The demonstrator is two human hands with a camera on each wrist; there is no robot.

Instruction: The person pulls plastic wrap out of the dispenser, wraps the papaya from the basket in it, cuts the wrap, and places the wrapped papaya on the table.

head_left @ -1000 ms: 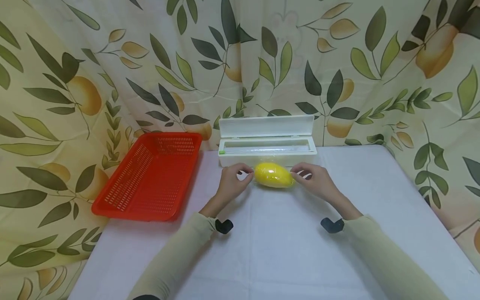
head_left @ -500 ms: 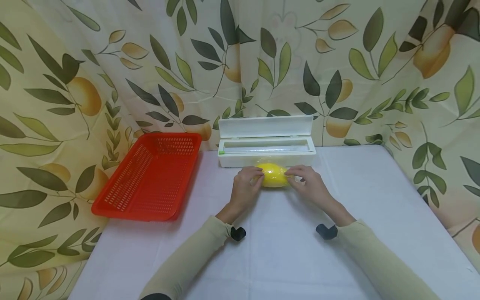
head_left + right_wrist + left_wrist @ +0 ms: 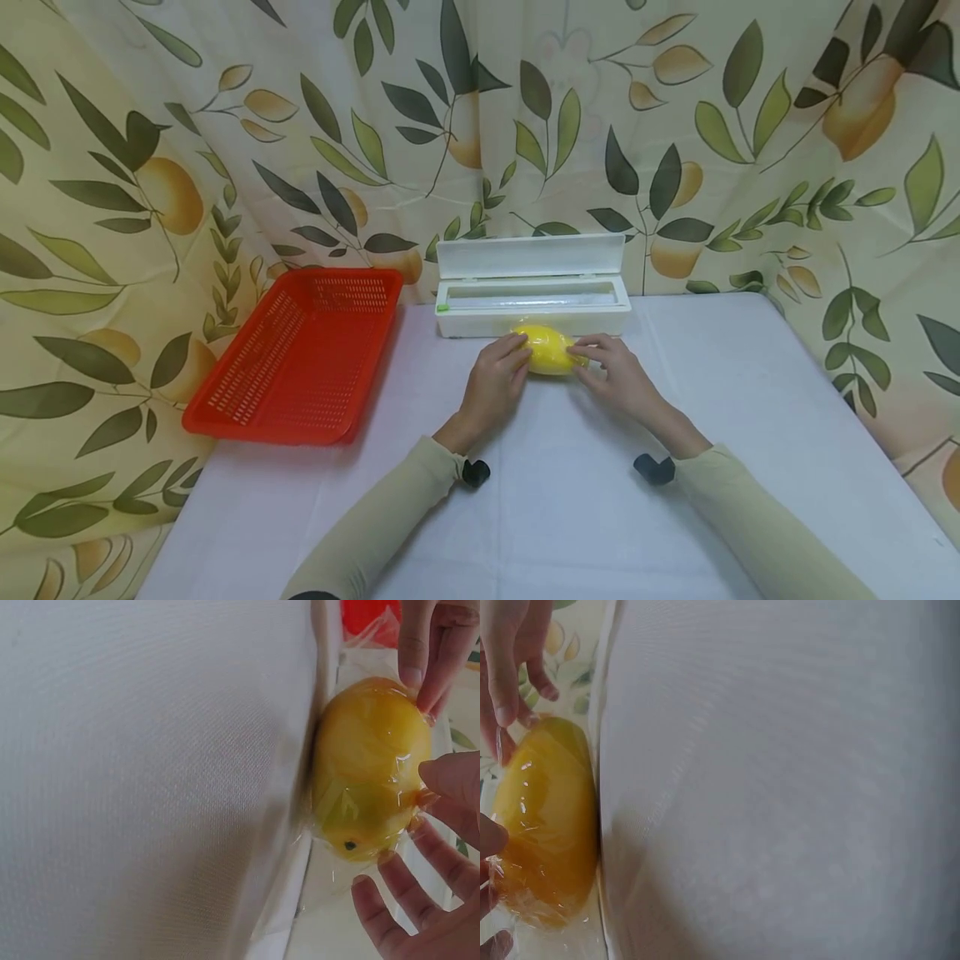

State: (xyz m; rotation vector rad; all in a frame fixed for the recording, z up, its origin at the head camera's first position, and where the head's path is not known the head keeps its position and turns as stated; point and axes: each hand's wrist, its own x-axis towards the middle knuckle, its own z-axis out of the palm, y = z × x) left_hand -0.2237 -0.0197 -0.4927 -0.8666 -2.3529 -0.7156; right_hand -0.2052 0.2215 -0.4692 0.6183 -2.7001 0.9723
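A yellow mango (image 3: 547, 350) lies on the white cloth, wrapped in clear, shiny cling film (image 3: 351, 799). My left hand (image 3: 491, 383) is at its left end, the thumb against the wrapped fruit and the fingertips pinching the film. At the other end, my right hand (image 3: 618, 375) pinches film between thumb and index finger. The right wrist view shows the other right fingers spread beside the mango, near a dark spot on its tip. Loose film sticks out around that end. Exactly how much film each hand grips is hard to see.
Just behind the mango stands a white cling film dispenser (image 3: 532, 323), its lid raised and a film roll inside. A red perforated basket (image 3: 300, 367) sits at the left of the table. Leaf-patterned curtain (image 3: 555, 167) hangs behind and at the sides.
My left hand has moved right, from the film's outer end in close against the mango. The right hand has shifted slightly left, onto the mango's right end.
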